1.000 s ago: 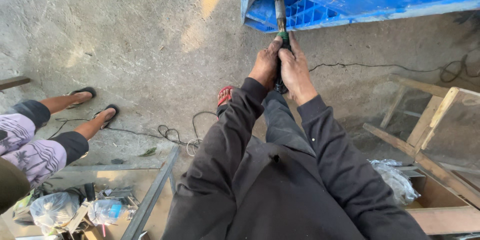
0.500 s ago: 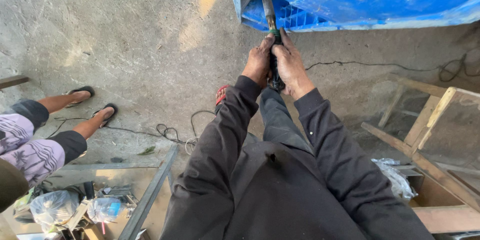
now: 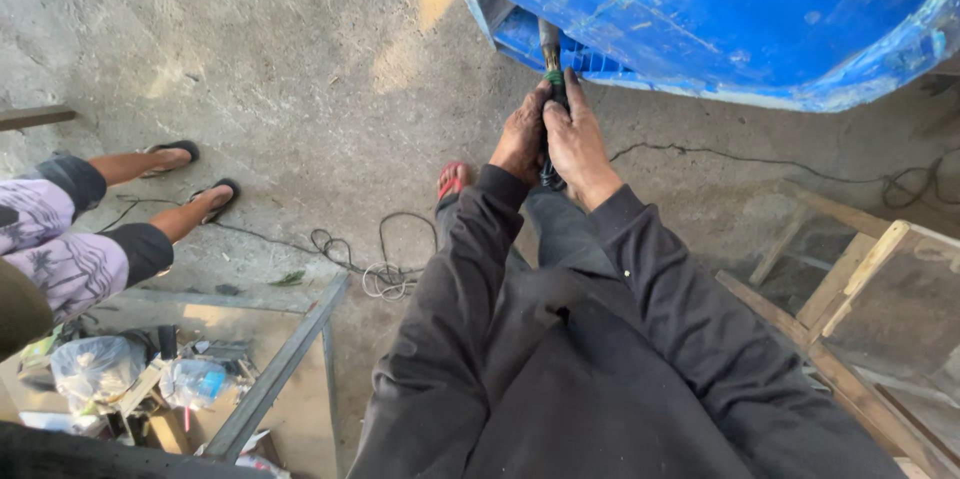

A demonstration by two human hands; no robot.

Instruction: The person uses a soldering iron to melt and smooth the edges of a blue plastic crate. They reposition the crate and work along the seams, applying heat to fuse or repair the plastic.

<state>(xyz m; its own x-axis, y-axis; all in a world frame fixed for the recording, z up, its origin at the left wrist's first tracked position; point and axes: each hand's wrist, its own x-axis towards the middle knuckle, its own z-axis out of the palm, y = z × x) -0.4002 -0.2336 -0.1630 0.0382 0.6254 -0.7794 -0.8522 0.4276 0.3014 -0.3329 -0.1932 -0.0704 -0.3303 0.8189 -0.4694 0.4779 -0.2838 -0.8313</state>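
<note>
Both hands, left hand (image 3: 520, 134) and right hand (image 3: 578, 144), clamped tight round the power tool (image 3: 551, 89), its tip against the blue hull's (image 3: 720, 9) lower edge; work looks mid-way, paint patchy.

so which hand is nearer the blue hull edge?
Right. The right hand grips the tool higher up, its fingertips just short of the blue hull. The left hand grips beside it, slightly lower and further back from the edge.
</note>
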